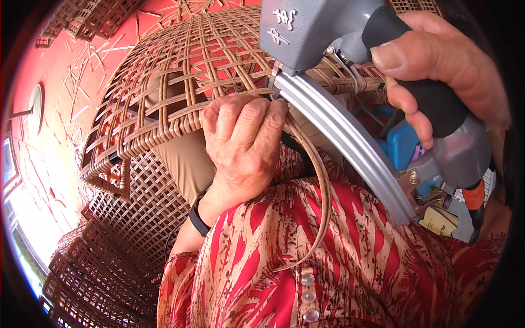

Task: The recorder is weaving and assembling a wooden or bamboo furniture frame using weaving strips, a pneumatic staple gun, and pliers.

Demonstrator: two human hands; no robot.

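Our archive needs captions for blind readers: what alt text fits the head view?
A left hand grips a woven rattan basket frame while the right hand presses a grey staple gun against it. Loose rattan strips trail over a red patterned shirt.

Two hands are in view: one left hand (244,143) and one right hand (437,65). There is one grey pneumatic stapler (350,60), with one curved silver magazine (350,142) and one orange hose fitting (473,195). One large open-weave wicker basket (164,93) lies across the lap, and one loose wicker strand (324,197) hangs from it. At least three stacks of woven panels (87,273) stand at the lower left, and one more pile sits at the upper left. One black wristband (198,216) circles the left wrist. Three clear buttons (308,295) run down the one red patterned shirt (355,262). One blue box (402,143) shows behind the magazine.
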